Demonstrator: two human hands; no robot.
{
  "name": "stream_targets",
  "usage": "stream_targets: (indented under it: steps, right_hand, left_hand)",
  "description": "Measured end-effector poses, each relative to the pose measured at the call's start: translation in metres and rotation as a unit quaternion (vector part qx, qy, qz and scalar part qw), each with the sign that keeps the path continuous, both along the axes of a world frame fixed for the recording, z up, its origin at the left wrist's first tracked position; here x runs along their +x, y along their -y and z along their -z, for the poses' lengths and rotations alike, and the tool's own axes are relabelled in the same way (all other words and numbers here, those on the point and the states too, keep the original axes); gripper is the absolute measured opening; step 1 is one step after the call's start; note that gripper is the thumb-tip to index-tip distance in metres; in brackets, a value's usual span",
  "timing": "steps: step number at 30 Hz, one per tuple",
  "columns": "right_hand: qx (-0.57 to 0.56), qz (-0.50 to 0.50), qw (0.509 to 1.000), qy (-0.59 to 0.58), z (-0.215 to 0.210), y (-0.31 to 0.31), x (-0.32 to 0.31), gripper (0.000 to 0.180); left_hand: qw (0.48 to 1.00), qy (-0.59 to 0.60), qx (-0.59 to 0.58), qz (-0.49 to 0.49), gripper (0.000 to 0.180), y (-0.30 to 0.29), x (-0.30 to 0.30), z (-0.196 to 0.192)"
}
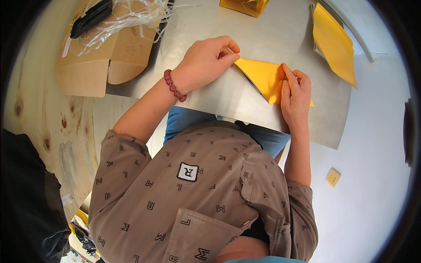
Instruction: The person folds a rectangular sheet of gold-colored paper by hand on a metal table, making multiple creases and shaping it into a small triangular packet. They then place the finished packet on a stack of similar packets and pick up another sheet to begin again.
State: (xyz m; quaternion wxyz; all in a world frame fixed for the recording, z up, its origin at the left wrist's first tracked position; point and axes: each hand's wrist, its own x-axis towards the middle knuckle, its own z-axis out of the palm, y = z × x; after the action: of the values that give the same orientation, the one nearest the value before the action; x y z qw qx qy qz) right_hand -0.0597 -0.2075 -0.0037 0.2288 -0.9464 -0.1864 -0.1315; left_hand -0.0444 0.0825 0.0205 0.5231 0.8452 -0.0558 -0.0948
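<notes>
A cardboard box is blocking upper left, a golden block top centre, yellow paper upper right — bench is lying open between.

A brownish-grey short-sleeved shirt fills the lower frame — small black letter-like motifs all over, a black-edged white square patch, a stitched pocket near the bottom. Maroon round-beaded bracelet upper left of centre — blue jeans mid-frame.
</notes>
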Motion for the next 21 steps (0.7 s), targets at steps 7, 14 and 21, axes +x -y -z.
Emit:
stream_targets:
  steps: [7,14,21]
  right_hand:
    - [0.016,0.001,1.0,-0.011,-0.002,0.0,-0.002,0.039]
    - [0.009,-0.006,1.0,-0.003,0.001,0.002,0.0,0.039]
    - [0.029,-0.002,0.999,-0.018,0.001,0.001,0.0,0.039]
  left_hand:
    - [1.0,-0.025,-0.007,0.004,0.027,-0.005,0.002,-0.003]
    - [0.999,-0.029,-0.029,0.026,0.035,-0.011,0.006,-0.004]
    - [0.992,-0.067,-0.08,0.065,0.04,-0.021,0.007,-0.006]
